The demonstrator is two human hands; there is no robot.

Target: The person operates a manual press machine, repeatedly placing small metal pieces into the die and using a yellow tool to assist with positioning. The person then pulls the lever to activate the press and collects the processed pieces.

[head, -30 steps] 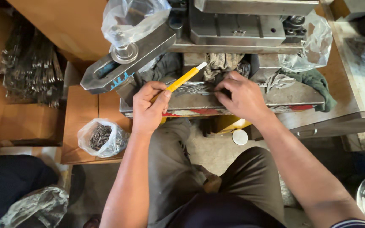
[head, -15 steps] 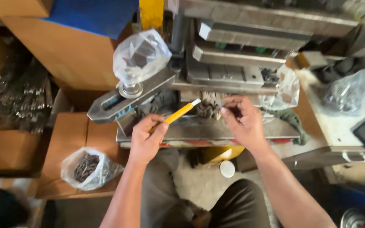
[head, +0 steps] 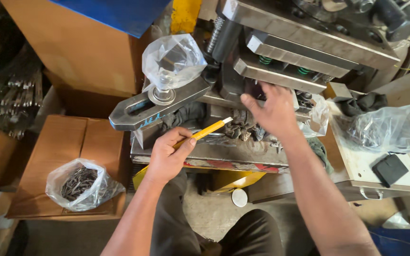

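Note:
My left hand [head: 168, 156] grips a yellow stick-like tool [head: 208, 129], its white tip pointing up right over the steel bed [head: 224, 152] of a press machine. Small metal pieces [head: 213, 139] lie on the bed under the tool. My right hand [head: 272, 110] reaches forward into the gap under the upper die block [head: 285, 66], fingers spread; whether it holds a small piece is hidden. A dark rag [head: 241, 124] lies just left of that hand.
A steel clamp arm [head: 157, 105] with a plastic-wrapped knob [head: 172, 61] juts left. A bag of metal parts [head: 79, 184] sits on a cardboard box [head: 67, 142]. A plastic bag [head: 385, 128] and black block [head: 390, 169] rest on the right tray. My knees are below.
My right hand lifted off the bed and moved up and forward under the die. The view tilted upward toward the machine. My left hand kept the yellow tool in about the same place.

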